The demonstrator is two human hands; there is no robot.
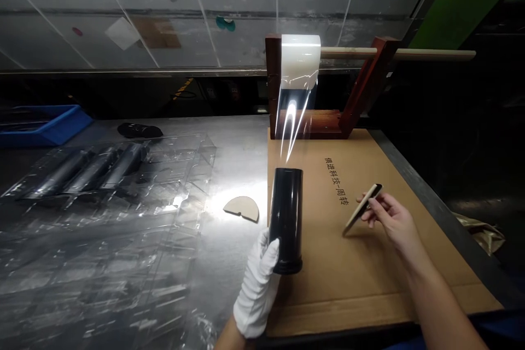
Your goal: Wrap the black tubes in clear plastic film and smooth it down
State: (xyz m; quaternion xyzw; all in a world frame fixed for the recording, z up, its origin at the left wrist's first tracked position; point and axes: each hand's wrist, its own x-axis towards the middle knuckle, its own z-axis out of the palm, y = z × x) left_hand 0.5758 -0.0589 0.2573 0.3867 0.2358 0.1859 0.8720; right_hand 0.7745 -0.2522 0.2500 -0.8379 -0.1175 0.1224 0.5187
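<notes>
From this end, I've got the black tube (287, 213) above the cardboard (320, 306), my gloved left hand (254, 290) curled around its near end. Beyond the tube, clear film (290, 126) runs from the roll (301, 60) toward its far end. Right of the tube, my right hand (394, 221) pinches a flat scraper (363, 209) between thumb and fingers. I'd judge I'm lining up tube and film; next calls for a steady left hold and light scraper pressure.
</notes>
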